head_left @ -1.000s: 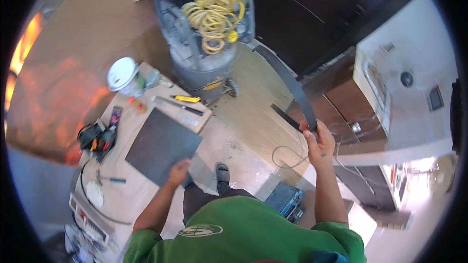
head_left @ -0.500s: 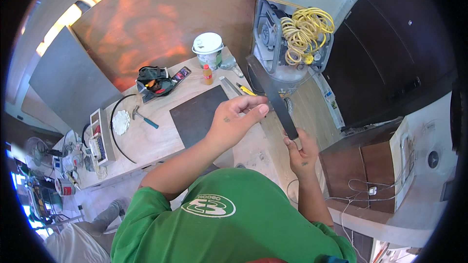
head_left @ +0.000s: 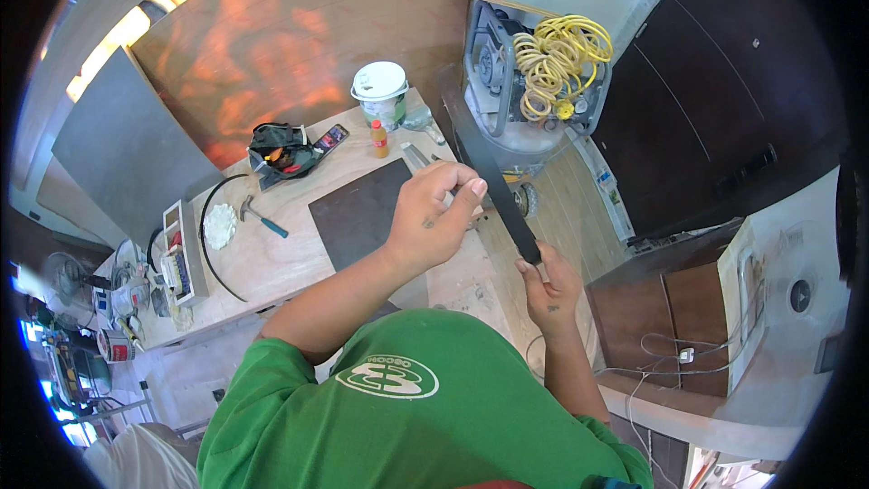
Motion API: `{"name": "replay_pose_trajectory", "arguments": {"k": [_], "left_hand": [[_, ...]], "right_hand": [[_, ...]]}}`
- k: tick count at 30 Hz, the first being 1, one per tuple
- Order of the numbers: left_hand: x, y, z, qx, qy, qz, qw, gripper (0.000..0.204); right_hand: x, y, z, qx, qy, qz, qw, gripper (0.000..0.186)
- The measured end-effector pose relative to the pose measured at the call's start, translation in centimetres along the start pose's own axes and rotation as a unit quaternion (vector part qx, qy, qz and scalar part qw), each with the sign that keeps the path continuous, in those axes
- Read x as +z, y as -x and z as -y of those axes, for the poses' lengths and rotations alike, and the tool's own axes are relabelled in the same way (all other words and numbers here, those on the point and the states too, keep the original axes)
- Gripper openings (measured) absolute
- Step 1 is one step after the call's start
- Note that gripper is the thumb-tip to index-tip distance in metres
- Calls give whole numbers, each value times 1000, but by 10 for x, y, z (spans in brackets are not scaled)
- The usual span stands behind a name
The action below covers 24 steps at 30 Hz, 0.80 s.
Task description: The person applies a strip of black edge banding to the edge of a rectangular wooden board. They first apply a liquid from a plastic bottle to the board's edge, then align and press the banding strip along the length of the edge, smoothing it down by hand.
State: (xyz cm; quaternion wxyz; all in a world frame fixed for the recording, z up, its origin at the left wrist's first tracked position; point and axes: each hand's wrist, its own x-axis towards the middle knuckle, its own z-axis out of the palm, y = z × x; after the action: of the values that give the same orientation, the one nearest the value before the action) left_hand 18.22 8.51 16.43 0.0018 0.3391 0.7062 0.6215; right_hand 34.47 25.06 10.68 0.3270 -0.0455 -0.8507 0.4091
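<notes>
A long, narrow dark strip slants upward and away in front of me, above the table's right edge. My right hand grips its near end between thumb and fingers. Beside the strip's left edge is my left hand, its fingers curled and thumb pressed toward the index finger. Whatever it may pinch is hidden, and I cannot tell whether its fingertips touch the strip. Under the left hand lies a dark flat panel on the pale wooden table. A metal blade-like tool shows partly behind that hand.
On the table are a hammer, tool bag, phone, small orange bottle, white bucket and divided wooden box. Right of it stand a compressor with coiled yellow hose and a brown cabinet.
The strip and both hands have shifted slightly left in view, along with the whole scene. My left hand has slid a little up along the strip's edge; the right keeps its grip.
</notes>
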Motion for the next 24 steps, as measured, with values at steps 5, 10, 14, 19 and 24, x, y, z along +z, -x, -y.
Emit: {"name": "replay_pose_trajectory", "arguments": {"k": [5, 10, 14, 19, 24], "left_hand": [[2, -1, 14, -65, 138, -113, 982, 24], [-14, 12, 26, -162, 142, 67, 974, 35], [12, 27, 17, -73, 82, 173, 979, 29], [23, 13, -6, -116, 238, 67, 962, 18], [8, 10, -8, 53, -10, 82, 995, 19]], "right_hand": [[2, 0, 0, 27, -5, -35, 999, 27], [-8, 0, -3, 40, -31, -26, 998, 25], [-7, -4, 5, 30, -35, -27, 999, 27], [-5, 0, 13, -2, 19, -27, 999, 30], [-9, 11, 12, 4, 28, -16, 999, 32]]}}
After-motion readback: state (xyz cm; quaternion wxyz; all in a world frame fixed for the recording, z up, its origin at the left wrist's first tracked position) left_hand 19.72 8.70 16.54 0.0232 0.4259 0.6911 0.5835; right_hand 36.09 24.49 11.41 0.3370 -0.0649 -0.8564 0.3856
